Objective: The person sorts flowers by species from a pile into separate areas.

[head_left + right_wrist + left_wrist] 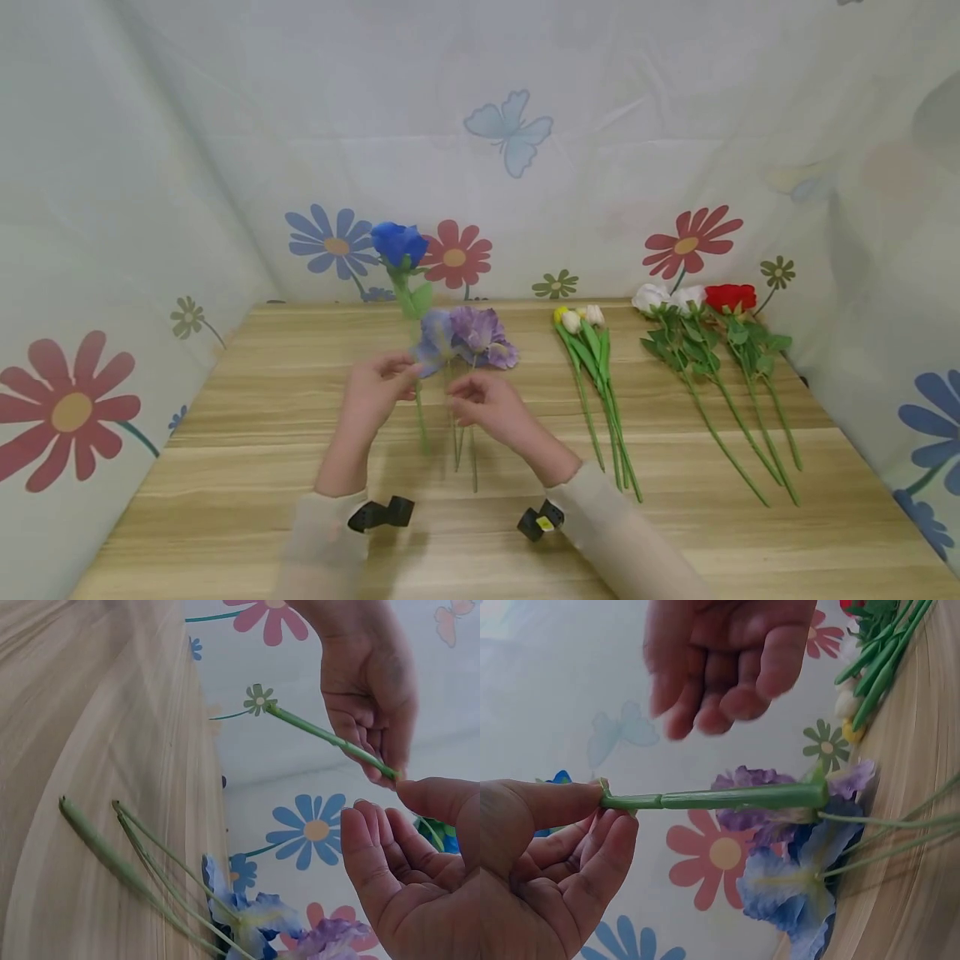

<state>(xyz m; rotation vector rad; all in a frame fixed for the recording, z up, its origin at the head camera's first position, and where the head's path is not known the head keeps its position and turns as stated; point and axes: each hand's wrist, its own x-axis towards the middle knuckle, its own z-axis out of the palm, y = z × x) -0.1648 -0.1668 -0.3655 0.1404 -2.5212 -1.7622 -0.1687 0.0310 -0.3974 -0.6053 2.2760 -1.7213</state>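
Observation:
My left hand [378, 383] pinches the green stem [735, 798] of a blue rose [400, 245] between thumb and fingertips, holding it above the table. In the left wrist view the stem's cut end points away from that hand, and the bloom is mostly hidden behind the fingers. My right hand [493, 408] hovers close by, fingers loosely bent and apart from the stem, holding nothing. Behind and below both hands lie a purple iris [476, 327] and a blue iris [795, 881], their thin stems on the wood.
White and yellow tulips [592, 342] lie right of my hands. Farther right are white roses [652, 298] and red roses [731, 298] with long leafy stems. A flower-printed cloth [585, 192] encloses the wooden table [225, 467] at the back and sides.

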